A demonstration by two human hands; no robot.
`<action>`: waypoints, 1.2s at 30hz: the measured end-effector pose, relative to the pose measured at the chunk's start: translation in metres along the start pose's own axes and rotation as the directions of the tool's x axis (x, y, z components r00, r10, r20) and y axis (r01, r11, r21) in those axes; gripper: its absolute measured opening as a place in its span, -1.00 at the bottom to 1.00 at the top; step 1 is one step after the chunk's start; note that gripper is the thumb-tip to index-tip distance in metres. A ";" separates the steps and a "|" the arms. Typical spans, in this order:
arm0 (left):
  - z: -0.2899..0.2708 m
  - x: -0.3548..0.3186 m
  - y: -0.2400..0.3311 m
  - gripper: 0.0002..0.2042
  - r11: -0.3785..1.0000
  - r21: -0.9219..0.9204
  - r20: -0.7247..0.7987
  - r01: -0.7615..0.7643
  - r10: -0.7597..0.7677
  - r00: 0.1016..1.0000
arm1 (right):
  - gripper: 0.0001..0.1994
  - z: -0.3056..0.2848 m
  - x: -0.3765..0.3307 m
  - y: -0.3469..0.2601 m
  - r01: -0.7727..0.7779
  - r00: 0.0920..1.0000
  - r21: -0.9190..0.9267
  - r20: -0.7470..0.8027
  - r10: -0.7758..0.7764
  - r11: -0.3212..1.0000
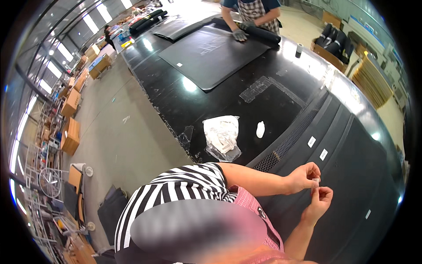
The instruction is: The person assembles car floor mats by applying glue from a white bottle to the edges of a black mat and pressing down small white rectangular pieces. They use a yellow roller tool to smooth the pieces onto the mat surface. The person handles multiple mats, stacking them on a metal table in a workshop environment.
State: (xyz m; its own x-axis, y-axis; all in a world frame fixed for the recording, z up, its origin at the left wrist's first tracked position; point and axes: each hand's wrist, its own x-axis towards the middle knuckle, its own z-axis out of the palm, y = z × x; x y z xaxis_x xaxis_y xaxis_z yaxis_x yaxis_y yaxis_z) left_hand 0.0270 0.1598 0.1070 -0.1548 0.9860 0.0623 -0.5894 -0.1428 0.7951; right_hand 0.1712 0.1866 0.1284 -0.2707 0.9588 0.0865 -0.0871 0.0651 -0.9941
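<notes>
Over the dark mats, my left hand (pixel 303 177) pinches a small whitish label (pixel 315 181) between thumb and fingers. Just below it, my right hand (pixel 320 204) is closed too, its thumb and fingertips meeting at the label's lower edge. Beneath both hands lie large black mats (pixel 351 176), overlapping in layers. White labels sit on them, among them one label (pixel 311 141), a second label (pixel 323 154) and another label (pixel 368 214) at the far right. A strip with a mesh pattern (pixel 285 147) runs along the mats' left side.
A crumpled clear bag with white contents (pixel 221 134) and a small white bottle-like item (pixel 260 130) lie on the black table (pixel 176 110). Across it, a co-worker's gloved hands (pixel 240 35) touch a large black mat (pixel 215 55) and a roll. Cartons (pixel 70 136) line the left floor.
</notes>
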 end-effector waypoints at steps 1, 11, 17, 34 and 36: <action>0.009 -0.005 0.002 -0.60 1.000 -0.015 -0.045 0.024 -0.024 0.999 | -0.88 0.002 -0.008 -0.002 0.018 1.000 0.017 -0.008 -0.018 1.000; 0.044 -0.014 0.023 -0.26 0.836 0.515 0.129 -0.190 0.143 0.981 | -0.78 -0.042 -0.008 -0.029 -0.008 0.985 -0.069 0.172 0.020 0.998; 0.063 -0.016 0.040 -0.01 0.764 0.617 0.166 -0.190 0.110 0.980 | -0.76 -0.073 0.015 -0.074 -0.127 0.879 -0.185 0.434 0.197 0.974; 0.047 0.021 -0.043 -0.30 0.737 0.660 0.037 -0.149 0.167 0.985 | -0.92 -0.099 0.101 -0.020 0.221 0.892 -0.639 0.438 0.111 0.737; 0.036 0.018 -0.056 -0.44 0.649 0.738 0.112 -0.184 0.151 0.982 | -0.91 -0.102 0.134 0.009 0.335 0.901 -0.663 0.433 -0.023 0.670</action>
State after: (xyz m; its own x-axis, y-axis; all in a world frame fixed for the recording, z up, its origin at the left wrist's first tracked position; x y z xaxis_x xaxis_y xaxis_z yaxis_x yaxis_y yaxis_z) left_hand 0.0856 0.1886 0.0848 -0.1521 0.9565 0.2488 0.2312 -0.2103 0.9499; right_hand 0.2318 0.3443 0.1249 -0.6566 0.7431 0.1293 0.4865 0.5483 -0.6803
